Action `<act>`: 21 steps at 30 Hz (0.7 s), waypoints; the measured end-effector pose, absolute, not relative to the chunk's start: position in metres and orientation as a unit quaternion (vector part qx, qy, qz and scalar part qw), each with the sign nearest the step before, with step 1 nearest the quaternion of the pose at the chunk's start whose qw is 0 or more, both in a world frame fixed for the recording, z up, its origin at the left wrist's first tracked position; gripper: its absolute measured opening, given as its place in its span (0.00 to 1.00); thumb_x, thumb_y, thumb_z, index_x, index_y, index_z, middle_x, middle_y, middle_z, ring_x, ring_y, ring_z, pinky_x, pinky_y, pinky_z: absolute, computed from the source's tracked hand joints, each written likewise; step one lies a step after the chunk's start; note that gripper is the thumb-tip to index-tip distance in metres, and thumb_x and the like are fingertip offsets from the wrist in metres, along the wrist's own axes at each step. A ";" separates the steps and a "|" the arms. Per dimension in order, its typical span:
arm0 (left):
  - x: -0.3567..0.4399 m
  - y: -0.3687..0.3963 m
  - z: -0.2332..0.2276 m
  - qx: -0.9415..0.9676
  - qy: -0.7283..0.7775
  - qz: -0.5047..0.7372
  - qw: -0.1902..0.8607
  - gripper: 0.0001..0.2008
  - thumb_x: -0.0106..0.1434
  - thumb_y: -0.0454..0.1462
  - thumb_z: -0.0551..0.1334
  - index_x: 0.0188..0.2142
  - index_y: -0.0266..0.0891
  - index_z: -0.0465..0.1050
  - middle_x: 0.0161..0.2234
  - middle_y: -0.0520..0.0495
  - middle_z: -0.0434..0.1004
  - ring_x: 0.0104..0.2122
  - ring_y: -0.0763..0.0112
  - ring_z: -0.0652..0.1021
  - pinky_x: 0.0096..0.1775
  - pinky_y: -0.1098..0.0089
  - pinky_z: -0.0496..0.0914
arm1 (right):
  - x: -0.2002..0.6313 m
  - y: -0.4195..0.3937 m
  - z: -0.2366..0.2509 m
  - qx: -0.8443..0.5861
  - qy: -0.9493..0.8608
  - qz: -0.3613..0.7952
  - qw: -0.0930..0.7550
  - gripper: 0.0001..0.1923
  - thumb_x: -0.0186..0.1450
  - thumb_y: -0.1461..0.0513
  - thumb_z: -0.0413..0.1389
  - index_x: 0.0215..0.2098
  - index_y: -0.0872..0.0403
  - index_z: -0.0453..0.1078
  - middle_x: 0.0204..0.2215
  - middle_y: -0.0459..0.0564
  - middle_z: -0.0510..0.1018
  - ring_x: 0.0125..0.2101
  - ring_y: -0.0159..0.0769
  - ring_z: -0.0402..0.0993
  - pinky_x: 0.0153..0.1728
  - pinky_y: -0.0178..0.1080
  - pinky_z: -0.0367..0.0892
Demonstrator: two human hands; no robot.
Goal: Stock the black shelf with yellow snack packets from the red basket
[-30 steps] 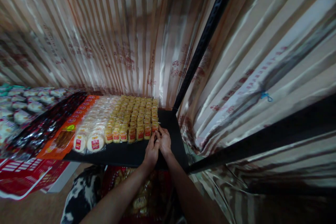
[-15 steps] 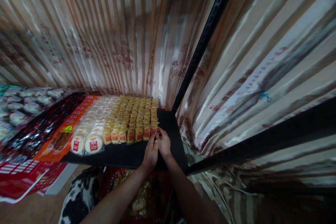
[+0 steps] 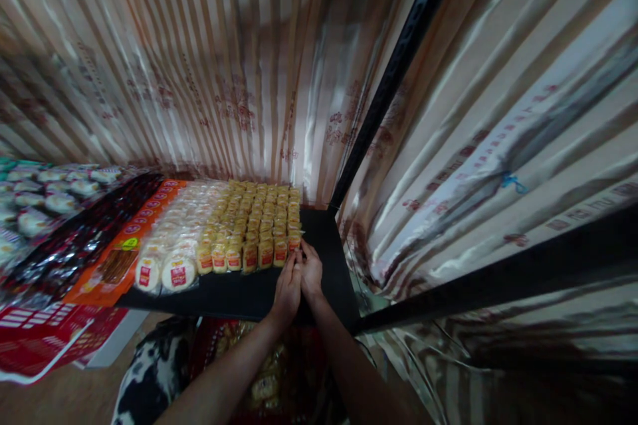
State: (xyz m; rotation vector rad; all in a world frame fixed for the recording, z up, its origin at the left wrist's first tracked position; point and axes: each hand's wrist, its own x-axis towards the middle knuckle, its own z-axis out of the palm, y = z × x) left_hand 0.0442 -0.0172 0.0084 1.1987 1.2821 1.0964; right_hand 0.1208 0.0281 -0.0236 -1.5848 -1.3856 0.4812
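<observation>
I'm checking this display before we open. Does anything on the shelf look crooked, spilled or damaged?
Nothing stands out. The small yellow packets stand in even rows on the black shelf, the round white cakes beside them. Both hands, left hand and right hand, meet at the front-right packet.

A: Hands in view?
B: Two: left hand (image 3: 288, 287), right hand (image 3: 311, 271).
A: Round white cakes with red labels, front row, 9 o'clock of the hands?
B: Two (image 3: 164, 273). Small yellow packets (image 3: 259, 222): too many to count.
</observation>
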 end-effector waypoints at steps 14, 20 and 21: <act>0.042 -0.021 0.007 0.517 0.539 0.451 0.488 0.23 0.62 0.37 0.48 0.55 0.32 0.62 0.59 0.41 0.59 0.58 0.66 0.62 0.60 0.64 0.53 | 0.123 0.025 -0.022 -0.659 -0.528 0.222 0.487 0.24 0.59 0.56 0.49 0.50 0.59 0.66 0.42 0.57 0.72 0.37 0.37 0.70 0.42 0.42 0.66; 0.032 -0.044 0.016 0.552 0.550 0.444 0.443 0.18 0.62 0.35 0.48 0.49 0.38 0.68 0.50 0.45 0.71 0.49 0.68 0.71 0.54 0.67 0.62 | 0.117 -0.005 -0.013 -0.670 -0.496 0.220 0.506 0.22 0.59 0.58 0.49 0.50 0.58 0.65 0.45 0.57 0.70 0.40 0.37 0.69 0.43 0.41 0.66; 0.029 -0.051 0.015 0.556 0.549 0.444 0.439 0.17 0.62 0.35 0.48 0.47 0.39 0.69 0.48 0.46 0.73 0.47 0.69 0.72 0.52 0.68 0.63 | 0.113 -0.016 -0.013 -0.663 -0.488 0.229 0.519 0.22 0.60 0.58 0.48 0.50 0.57 0.64 0.46 0.57 0.70 0.40 0.37 0.69 0.42 0.40 0.67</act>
